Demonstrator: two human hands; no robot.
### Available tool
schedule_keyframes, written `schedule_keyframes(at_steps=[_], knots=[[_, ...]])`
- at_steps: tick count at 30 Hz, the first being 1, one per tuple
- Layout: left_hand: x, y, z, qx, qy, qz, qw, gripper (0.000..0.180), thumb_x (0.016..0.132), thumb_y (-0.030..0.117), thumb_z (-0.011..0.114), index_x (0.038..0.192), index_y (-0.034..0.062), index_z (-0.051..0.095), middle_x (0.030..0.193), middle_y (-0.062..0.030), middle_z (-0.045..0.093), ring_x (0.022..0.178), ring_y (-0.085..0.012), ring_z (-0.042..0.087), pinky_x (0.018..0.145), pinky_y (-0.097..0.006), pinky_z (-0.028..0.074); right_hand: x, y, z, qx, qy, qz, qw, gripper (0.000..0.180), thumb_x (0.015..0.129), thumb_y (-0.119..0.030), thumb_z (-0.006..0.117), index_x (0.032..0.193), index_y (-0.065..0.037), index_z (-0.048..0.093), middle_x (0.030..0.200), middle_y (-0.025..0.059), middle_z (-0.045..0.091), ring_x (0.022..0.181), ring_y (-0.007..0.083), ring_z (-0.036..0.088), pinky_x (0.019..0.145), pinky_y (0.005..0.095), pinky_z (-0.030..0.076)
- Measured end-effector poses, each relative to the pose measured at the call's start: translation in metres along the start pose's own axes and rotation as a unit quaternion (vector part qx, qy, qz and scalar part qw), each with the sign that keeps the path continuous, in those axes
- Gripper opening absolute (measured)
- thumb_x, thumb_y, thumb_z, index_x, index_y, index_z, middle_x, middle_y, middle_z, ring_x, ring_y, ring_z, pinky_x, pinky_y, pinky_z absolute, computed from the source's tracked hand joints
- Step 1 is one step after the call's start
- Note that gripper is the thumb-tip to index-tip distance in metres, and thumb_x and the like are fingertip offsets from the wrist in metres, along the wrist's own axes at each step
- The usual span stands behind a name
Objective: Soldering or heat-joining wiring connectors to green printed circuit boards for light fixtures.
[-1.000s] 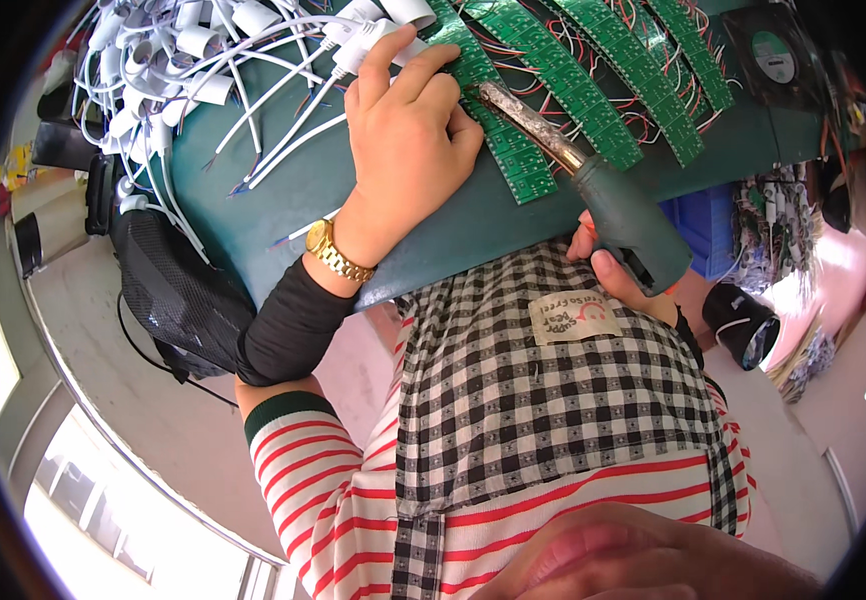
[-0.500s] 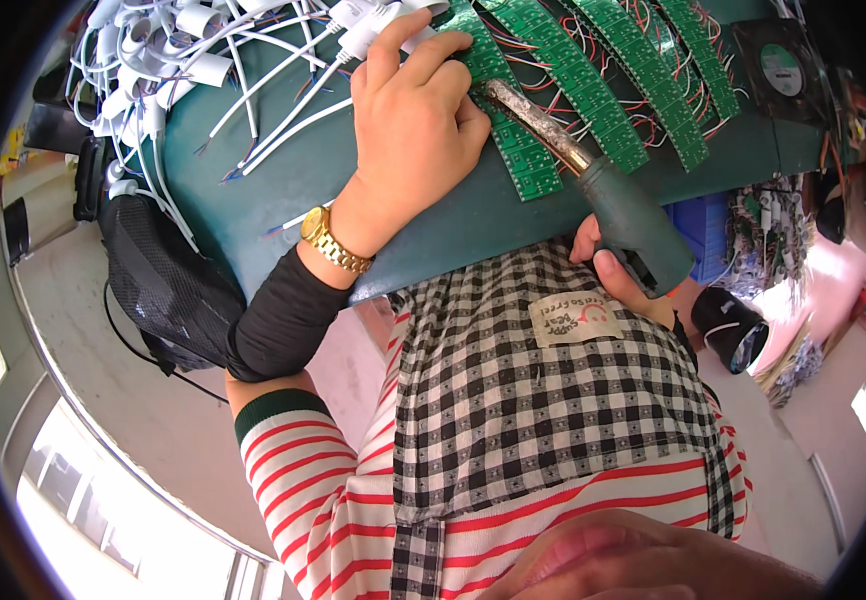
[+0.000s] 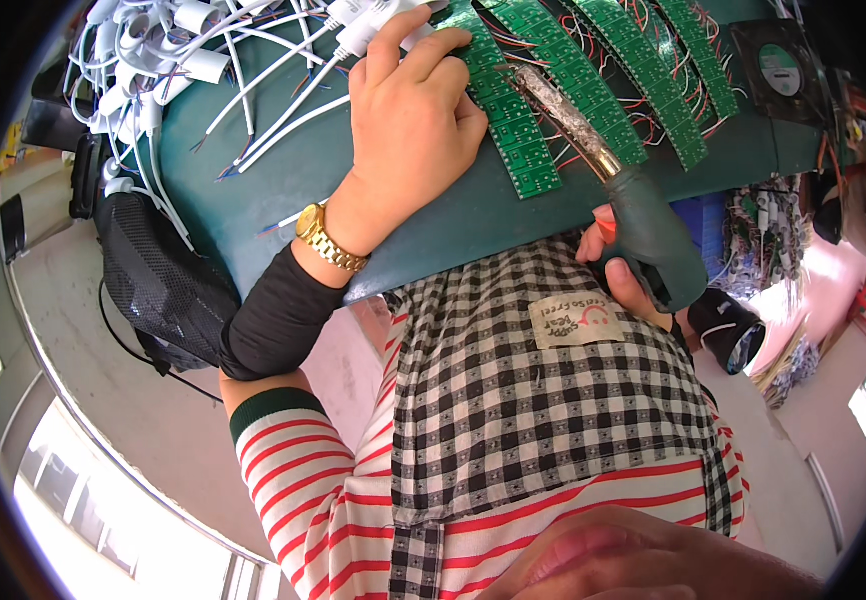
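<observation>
My left hand [image 3: 415, 125] has its fingers bent over the near edge of a green circuit board strip [image 3: 515, 140] and beside white plastic fittings [image 3: 365, 25] with cables. Anything between its thumb and fingers is hidden. My right hand [image 3: 625, 275] is wrapped around the dark handle of a soldering iron [image 3: 658, 235], partly hidden behind it. The iron's scorched metal barrel slants up and left over the strip. Its tip lies right of my left hand, apart from my fingers.
More green board strips [image 3: 668, 115] with red and white wires lie to the right. A black fan [image 3: 781, 70] stands beyond them. White fittings with cables [image 3: 138, 75] are heaped at the far left of the dark green table [image 3: 433, 240]. A black mesh bag [image 3: 163, 270] sits by its left edge.
The soldering iron has moved a little right, its tip drawing away from my left thumb. My right hand has shifted slightly with it. The left hand is nearly still.
</observation>
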State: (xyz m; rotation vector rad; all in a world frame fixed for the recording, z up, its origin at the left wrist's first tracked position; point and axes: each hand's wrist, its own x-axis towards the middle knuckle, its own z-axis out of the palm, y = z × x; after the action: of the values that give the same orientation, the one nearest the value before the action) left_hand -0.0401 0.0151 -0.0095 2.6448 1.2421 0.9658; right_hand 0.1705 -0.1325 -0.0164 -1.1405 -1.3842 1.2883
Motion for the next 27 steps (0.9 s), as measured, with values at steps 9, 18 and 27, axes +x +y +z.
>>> schedule_keyframes(at_steps=[9,18,27], knots=[[-0.011,-0.004,0.014,-0.012,0.017,-0.003,1.000,0.010,0.062,-0.001,0.061,0.067,0.0032,0.054,0.108,-0.0063,0.065,0.116,-0.0353,0.048,0.090,-0.041,0.040,0.000,-0.002,-0.019,0.048,-0.125,0.049,0.990,0.045,0.092,-0.016,0.053,0.131,-0.002,0.036,0.097,0.0123,0.053,0.091,0.0208,0.054,0.086,0.0380,0.043],[-0.009,0.000,0.012,0.014,0.006,0.000,1.000,0.008,0.065,0.001,0.061,0.071,0.0035,0.055,0.109,-0.0071,0.063,0.117,-0.0345,0.047,0.089,-0.042,0.040,0.000,0.002,-0.004,0.034,-0.023,0.001,0.999,0.045,0.085,-0.012,0.055,0.123,0.008,0.044,0.084,0.0082,0.058,0.075,0.0167,0.055,0.072,0.0317,0.047],[-0.011,-0.009,0.001,0.046,-0.057,0.008,0.997,0.010,0.068,0.011,0.067,0.072,0.0053,0.059,0.117,-0.0050,0.059,0.122,-0.0340,0.042,0.094,-0.057,0.031,-0.001,0.003,0.000,0.070,-0.003,0.045,0.997,0.045,0.084,-0.011,0.056,0.125,0.004,0.043,0.084,0.0087,0.057,0.076,0.0170,0.056,0.072,0.0320,0.047]])
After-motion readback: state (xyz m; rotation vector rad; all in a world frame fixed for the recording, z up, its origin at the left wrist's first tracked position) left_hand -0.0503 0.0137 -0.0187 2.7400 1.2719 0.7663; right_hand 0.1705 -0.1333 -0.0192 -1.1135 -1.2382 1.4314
